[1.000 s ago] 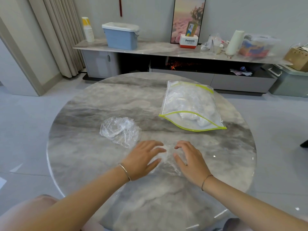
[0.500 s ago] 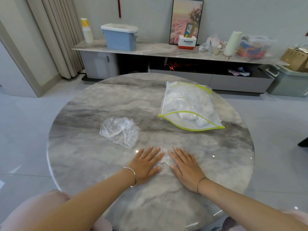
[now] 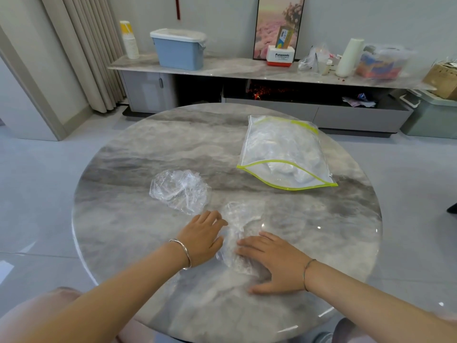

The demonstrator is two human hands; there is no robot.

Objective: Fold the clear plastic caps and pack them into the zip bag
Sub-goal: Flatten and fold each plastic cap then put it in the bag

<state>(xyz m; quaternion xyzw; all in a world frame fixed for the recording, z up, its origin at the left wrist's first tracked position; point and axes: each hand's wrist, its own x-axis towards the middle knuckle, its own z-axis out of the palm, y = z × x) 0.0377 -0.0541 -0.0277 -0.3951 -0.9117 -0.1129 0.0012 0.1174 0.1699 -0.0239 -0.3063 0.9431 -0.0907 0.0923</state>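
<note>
A clear plastic cap (image 3: 238,231) lies flattened on the round marble table (image 3: 118,219) between my hands. My left hand (image 3: 201,237) rests on its left edge with fingers curled on the film. My right hand (image 3: 273,259) lies flat, palm down, pressing the cap's near right part. A second crumpled clear cap (image 3: 179,190) sits loose to the left, just beyond my left hand. The zip bag (image 3: 284,154) with a yellow-green rim lies at the far right, its mouth open toward me, with several folded caps inside.
Behind the table runs a low marble sideboard (image 3: 222,68) with a blue lidded bin (image 3: 179,49), a Panasonic box (image 3: 280,55), a white roll (image 3: 348,56) and a plastic container (image 3: 382,61). Curtains (image 3: 84,50) hang at the left. Grey floor surrounds the table.
Both hands went flat on the cap half a second ago; now the right hand has slid nearer and to the right, the left hand's fingers have curled, and the cap's far part shows.
</note>
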